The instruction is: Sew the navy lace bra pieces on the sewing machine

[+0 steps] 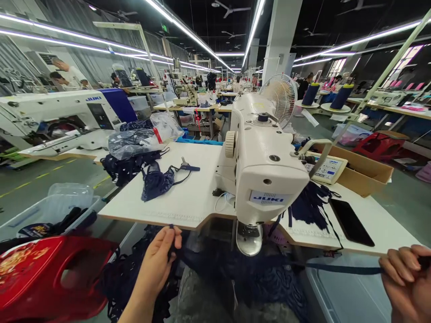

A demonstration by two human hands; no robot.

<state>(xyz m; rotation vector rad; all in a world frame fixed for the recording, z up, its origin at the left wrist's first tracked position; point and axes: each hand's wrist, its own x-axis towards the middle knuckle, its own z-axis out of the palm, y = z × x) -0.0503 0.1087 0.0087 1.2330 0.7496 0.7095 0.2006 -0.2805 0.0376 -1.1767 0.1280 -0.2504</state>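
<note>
A dark navy lace bra [269, 278] is stretched across my lap, below the sewing machine [266, 175]. My left hand [163, 253] pinches its left end close to the table's front edge. Far to the right, my right hand [406, 273] is closed round the end of a navy strap [343, 268] that runs out from the bra. The machine's rounded metal guard [249, 239] hangs just above the garment. On the white table [188, 202], to the left of the machine, lies another navy bra [158, 181].
Navy straps [310, 204] and a black phone [352, 222] lie right of the machine, near a control panel [326, 168] and a cardboard box [358, 170]. A red stool [50, 273] and a plastic bin [84, 215] stand at left. Bagged pieces [138, 139] sit behind.
</note>
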